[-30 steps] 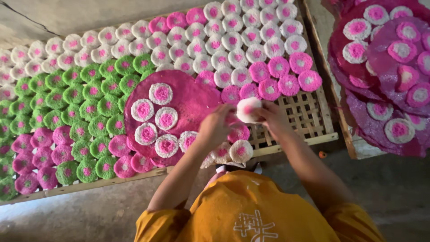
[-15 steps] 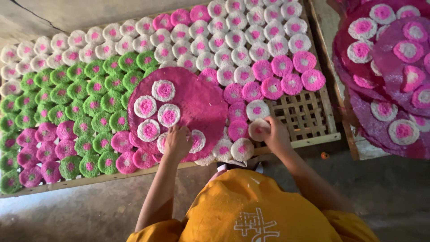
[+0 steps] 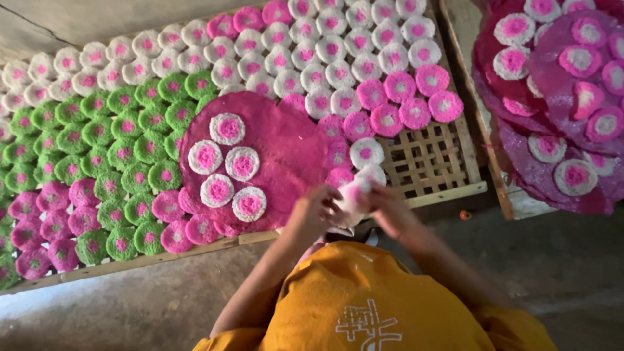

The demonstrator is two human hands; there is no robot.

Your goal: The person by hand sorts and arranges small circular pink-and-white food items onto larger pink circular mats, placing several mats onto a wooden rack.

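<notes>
Pink-centred white disc clasped between left hand and right hand, at the bamboo rack's near edge, beside large magenta round.

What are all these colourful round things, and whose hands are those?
The camera sits on a person's head and looks down, so you see their own orange top and two bare hands. The left hand and right hand together hold one small white disc with a pink middle. In front lies a woven bamboo tray covered in rows of small white, green and pink discs. On top rests a big round pink sheet carrying five white-and-pink discs. More pink sheets are stacked at the right.
</notes>
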